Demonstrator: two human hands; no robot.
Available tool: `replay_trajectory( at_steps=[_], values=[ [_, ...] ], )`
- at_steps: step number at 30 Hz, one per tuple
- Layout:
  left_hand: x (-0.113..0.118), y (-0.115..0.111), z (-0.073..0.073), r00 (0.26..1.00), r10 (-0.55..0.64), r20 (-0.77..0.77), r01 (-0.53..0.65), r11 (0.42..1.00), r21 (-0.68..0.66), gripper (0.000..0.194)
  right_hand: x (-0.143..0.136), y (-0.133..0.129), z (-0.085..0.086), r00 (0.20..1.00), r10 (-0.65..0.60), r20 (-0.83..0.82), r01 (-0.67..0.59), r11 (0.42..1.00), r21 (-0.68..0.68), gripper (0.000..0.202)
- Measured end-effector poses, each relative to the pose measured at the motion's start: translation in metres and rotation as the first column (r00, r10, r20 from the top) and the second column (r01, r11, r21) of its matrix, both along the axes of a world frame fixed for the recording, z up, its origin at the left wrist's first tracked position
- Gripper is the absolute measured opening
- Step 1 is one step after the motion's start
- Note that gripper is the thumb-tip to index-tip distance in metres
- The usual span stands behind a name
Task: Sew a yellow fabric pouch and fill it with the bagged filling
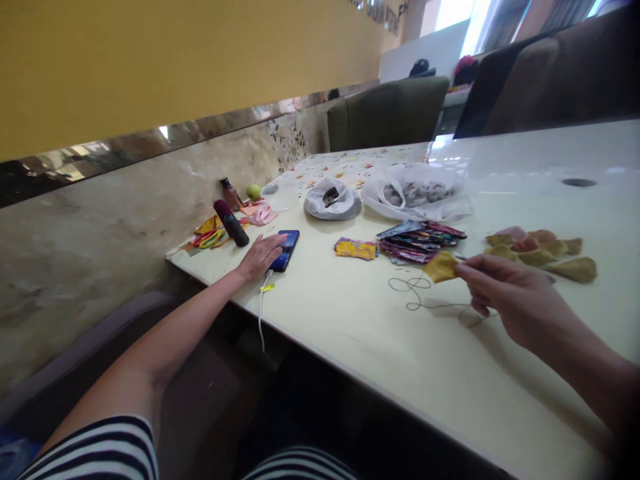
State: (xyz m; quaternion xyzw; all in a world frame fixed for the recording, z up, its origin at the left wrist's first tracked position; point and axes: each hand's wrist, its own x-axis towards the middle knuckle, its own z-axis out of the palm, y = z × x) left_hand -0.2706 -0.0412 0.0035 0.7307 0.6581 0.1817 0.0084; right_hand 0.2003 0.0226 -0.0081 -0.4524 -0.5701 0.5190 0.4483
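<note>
The right hand (510, 287) pinches a small yellow cloth (441, 267) between the thumb and the fingers, and it holds this piece a little above the table (345, 313). The left hand (263, 255) is open, with the fingers stretched over a phone (290, 257), and they seem to touch its screen. A white cable (261, 310) goes from the near end of the phone, beside the left wrist, down over the table edge. The table top is pale, smooth and rather shiny, and under the right hand a loose thread (425, 307) lies on it in loops. Just beyond the yellow cloth there is a heap of coloured cloth pieces (420, 240), and to the left of this heap, between the two hands, a small yellow bundle (357, 249). More yellow pieces (547, 252) lie beyond the right hand. Farther away than both hands stand two white bags, the smaller bag (333, 207) with something dark inside and the larger bag (400, 210) with grey-white stuff. To the left of the left hand there are a dark tube (233, 225), scissors (213, 238) and, farther back, a green fruit (253, 192). A wall (175, 60), yellow above and stone-like below, runs along the left-hand side, with a shiny strip (165, 137) between the two parts. Past the far end of the table, well apart from the hands, is a green chair (390, 113), and bright light comes from a window (454, 13) behind.
</note>
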Motion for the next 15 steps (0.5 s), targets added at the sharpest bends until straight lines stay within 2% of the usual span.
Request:
replay_trajectory(
  at_steps=[7, 15],
  values=[
    [-0.005, -0.007, -0.003, 1.0, 0.019, 0.018, -0.018, 1.0, -0.023, 0.056, 0.001, 0.001, 0.0, 1.0, -0.004, 0.005, 0.004, 1.0, -0.006, 0.044],
    [-0.016, -0.009, -0.007, 0.999, 0.05, 0.008, -0.05, 0.998, 0.029, 0.056, 0.001, -0.001, 0.002, 1.0, -0.003, 0.003, 0.003, 1.0, 0.009, 0.046]
  ],
)
